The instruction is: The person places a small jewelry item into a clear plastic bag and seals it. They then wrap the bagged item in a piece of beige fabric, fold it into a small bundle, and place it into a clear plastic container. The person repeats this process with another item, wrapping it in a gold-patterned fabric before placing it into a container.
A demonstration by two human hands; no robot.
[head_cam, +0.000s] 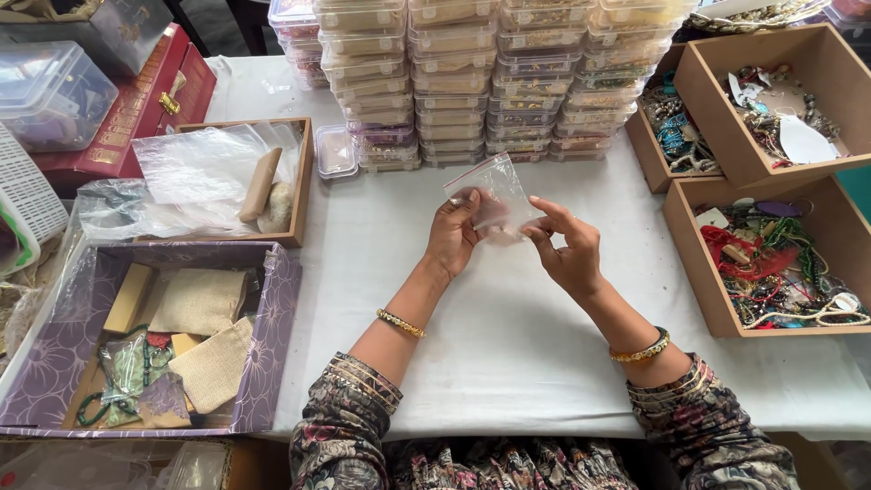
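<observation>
The left hand (pixel 454 238) and the right hand (pixel 567 247) pinch 1 small clear bag (pixel 494 191) between them above the white desk (pixel 508 336), both grips tight on it.

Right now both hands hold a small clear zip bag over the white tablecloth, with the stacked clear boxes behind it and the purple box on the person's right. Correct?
Not quite. The head view shows the purple box on the person's left. The rest stands: both hands, left and right, hold the clear zip bag over the white tablecloth, stacked clear boxes behind.
</observation>
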